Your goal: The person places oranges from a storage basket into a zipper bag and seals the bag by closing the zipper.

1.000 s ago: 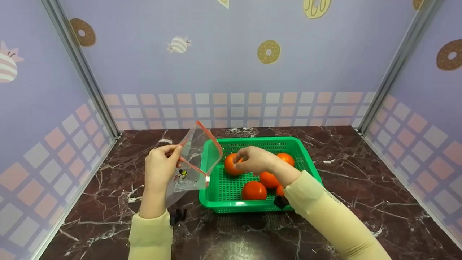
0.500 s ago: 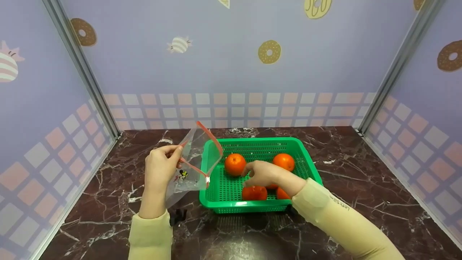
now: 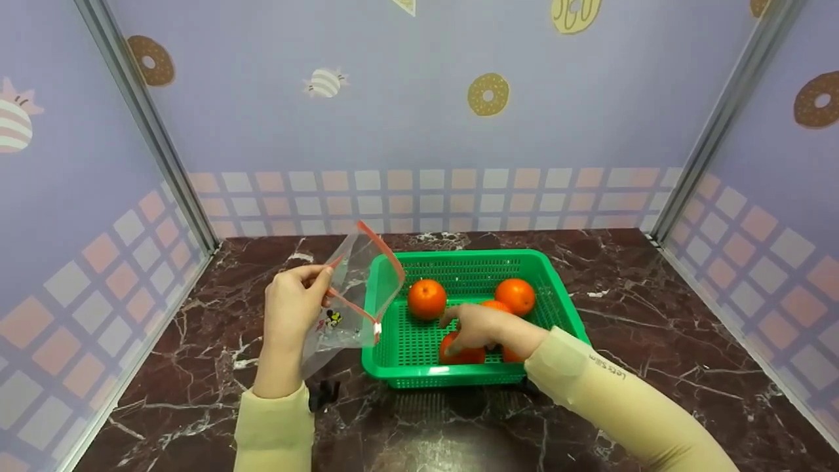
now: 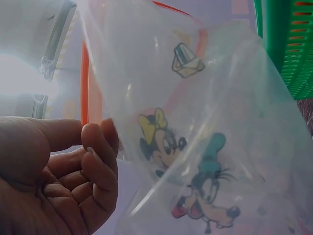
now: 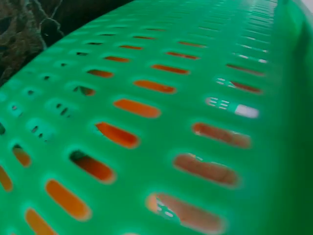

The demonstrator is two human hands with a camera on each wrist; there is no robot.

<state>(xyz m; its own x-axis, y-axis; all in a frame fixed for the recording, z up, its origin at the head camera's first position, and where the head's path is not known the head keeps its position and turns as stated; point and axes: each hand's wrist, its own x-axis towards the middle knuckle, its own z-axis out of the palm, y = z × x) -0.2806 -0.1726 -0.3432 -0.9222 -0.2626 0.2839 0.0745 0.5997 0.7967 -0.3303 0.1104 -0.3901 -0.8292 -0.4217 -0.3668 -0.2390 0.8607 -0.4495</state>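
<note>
My left hand pinches the red-edged mouth of a clear zip bag between thumb and fingers. The bag hangs with its mouth spread, close to the left side of the green basket. Cartoon figures are printed on the bag in the left wrist view. My right hand is down in the basket, thumb and fingers spread at the front orange, partly covering it. Another orange sits at the back left and one more orange at the back right. Others are partly hidden by the right hand.
The basket stands on a dark red marbled tabletop. Purple patterned panels enclose the back and both sides. In the right wrist view, the slotted basket wall fills most of the picture, with orange showing through the slots.
My right hand has drawn back from the back left orange and come down toward the front orange. My left hand and the bag stay nearly still.
</note>
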